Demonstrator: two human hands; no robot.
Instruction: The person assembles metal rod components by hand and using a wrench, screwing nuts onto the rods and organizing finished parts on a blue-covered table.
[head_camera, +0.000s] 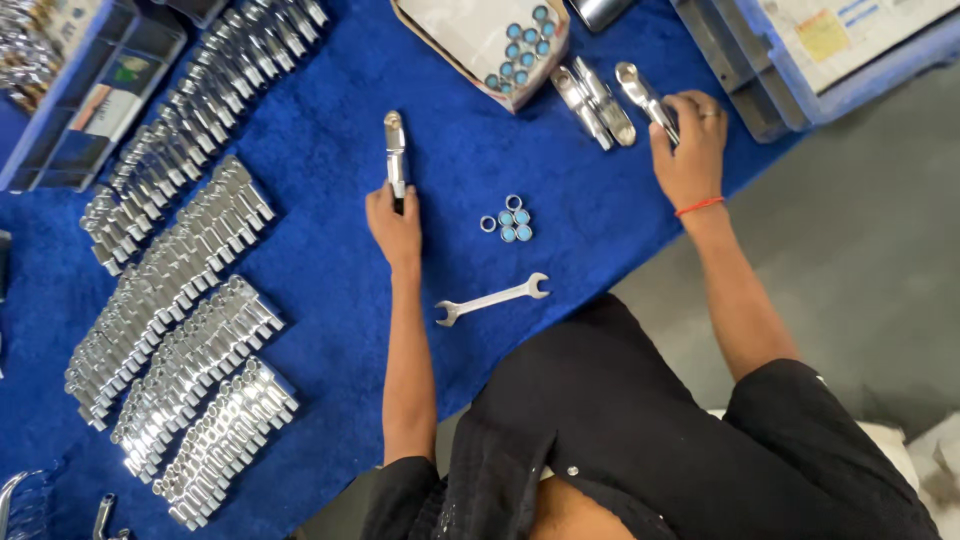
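Nearest the person, an open-ended wrench (492, 299) lies flat on the blue cloth (320, 200), untouched. Just beyond it sits a small cluster of blue-capped nuts (510, 222), well apart from both hands. The left hand (395, 225) is closed around the lower end of a chrome fitting (395, 150), which points away from the person and rests on the cloth. The right hand (690, 150) grips a second chrome fitting (640, 92) at the cloth's far right. Two more fittings (592, 102) lie just left of it. Farther off, a cardboard tray (455, 30) holds more nuts. Rows of finished chrome parts (180, 300) cover the left side.
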